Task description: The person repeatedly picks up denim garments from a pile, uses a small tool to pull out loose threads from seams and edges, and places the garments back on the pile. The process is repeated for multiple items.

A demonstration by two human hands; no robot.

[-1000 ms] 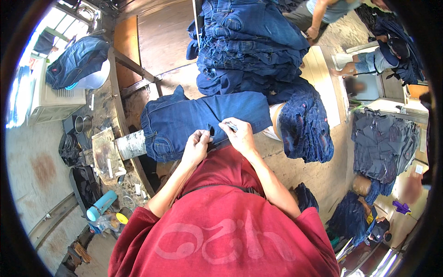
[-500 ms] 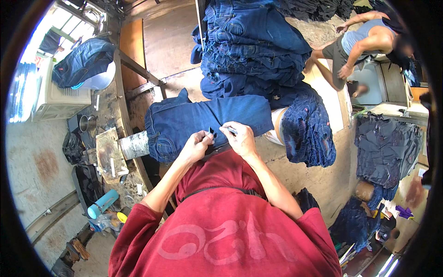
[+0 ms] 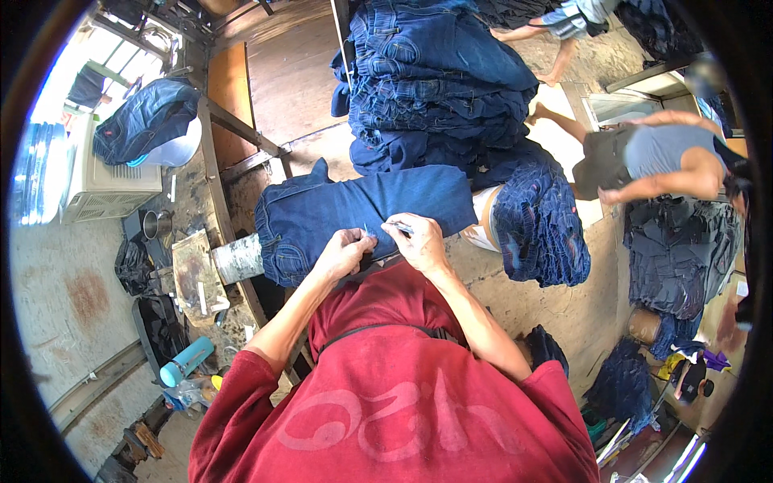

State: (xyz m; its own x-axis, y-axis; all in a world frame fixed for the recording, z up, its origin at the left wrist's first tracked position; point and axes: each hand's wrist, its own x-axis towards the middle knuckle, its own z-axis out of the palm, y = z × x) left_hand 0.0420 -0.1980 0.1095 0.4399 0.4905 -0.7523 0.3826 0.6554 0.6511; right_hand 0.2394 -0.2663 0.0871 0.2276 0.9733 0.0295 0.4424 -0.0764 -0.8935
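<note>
left hand point(image 3: 346, 251): fingers pinched, hold unclear | right hand point(image 3: 419, 244): closed on small grey object point(image 3: 402, 227) | jeans point(image 3: 354, 208): beneath hands, around cylinder point(image 3: 238, 258) | denim stack point(image 3: 443, 84): far side

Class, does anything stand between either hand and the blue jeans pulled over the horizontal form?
Nothing visible does: the left hand and right hand are at the near side of the blue jeans. The right hand pinches a small greyish object, too small to identify.
</note>
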